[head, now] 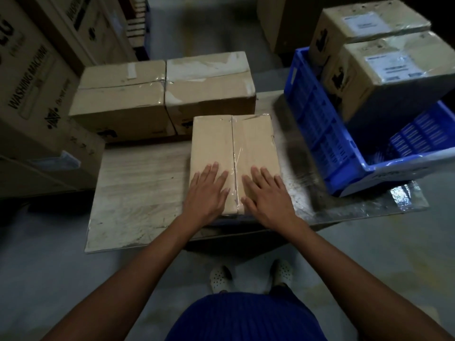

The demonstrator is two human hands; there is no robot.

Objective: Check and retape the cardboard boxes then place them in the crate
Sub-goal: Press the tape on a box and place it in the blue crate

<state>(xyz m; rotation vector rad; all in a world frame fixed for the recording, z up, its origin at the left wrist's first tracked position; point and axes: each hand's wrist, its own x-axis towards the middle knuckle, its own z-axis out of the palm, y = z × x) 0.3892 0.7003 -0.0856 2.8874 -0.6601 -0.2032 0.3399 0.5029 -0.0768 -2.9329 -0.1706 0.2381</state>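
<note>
Both hands lie spread flat on the box (234, 153), left hand (206, 190) and right hand (266, 193) flanking its taped seam; the crate (317, 134) sits upper right, nearer the right hand.

Tan boxes (234, 153), blue slotted crate (317, 124), white dotted shoes (220, 279).

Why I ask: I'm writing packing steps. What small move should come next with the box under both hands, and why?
Probably slide both palms away along the clear tape, pressing it flat. The left hand and right hand lie flat on the near end of the box, one on either side of that strip, which looks wrinkled farther along. The blue crate can wait.
</note>
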